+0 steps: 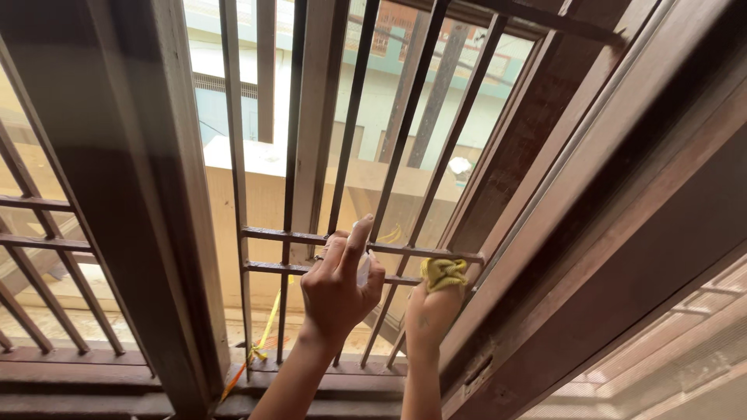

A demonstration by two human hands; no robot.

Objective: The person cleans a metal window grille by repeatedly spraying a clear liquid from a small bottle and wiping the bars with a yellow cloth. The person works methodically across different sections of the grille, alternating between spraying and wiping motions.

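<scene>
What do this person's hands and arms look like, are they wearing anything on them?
Both forearms are bare, with no sleeves, gloves or watch in view. The left hand wears a ring on one finger. The right hand shows a small dark mark on its back; no ring can be made out there.

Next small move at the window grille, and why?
Probably slide the yellow cloth leftward along the horizontal bars. The right hand presses it against the bars' right end by the frame, while the left hand holds a small white bottle at the section just left of it.
</scene>
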